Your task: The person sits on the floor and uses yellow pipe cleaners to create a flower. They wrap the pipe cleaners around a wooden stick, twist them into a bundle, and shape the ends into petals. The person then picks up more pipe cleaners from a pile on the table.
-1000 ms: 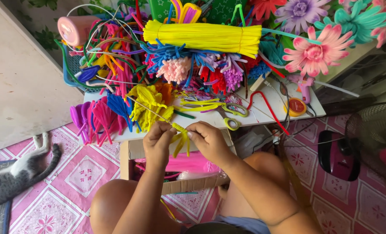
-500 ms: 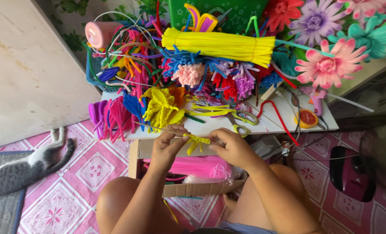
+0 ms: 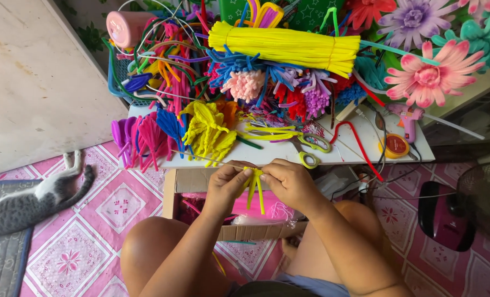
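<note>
Both hands meet just off the near edge of the desk (image 3: 344, 157), and between them sits a small bunch of yellow pipe cleaners (image 3: 254, 187). The left hand (image 3: 227, 185) has its fingers (image 3: 244, 177) pinched together on the top of the bunch; the right hand (image 3: 289, 181) closes its fingers on the same spot from the other side, so the two sets of fingertips nearly touch. The loose ends of the bunch hang down below the fingers, over an open cardboard box (image 3: 245, 230) with pink material inside, which sits between the person's knees.

Just beyond the fingers, on the desk, lie green-handled scissors (image 3: 311, 149). Farther beyond and a little to the left is a heap of finished yellow pieces (image 3: 206, 132), with pink and purple ones (image 3: 140, 137) beside it. A long yellow bundle (image 3: 289, 47) lies across the pile at the back. Well off to the left of the hands, a grey and white cat (image 3: 25, 203) stretches on the pink tiled floor (image 3: 91, 242).
</note>
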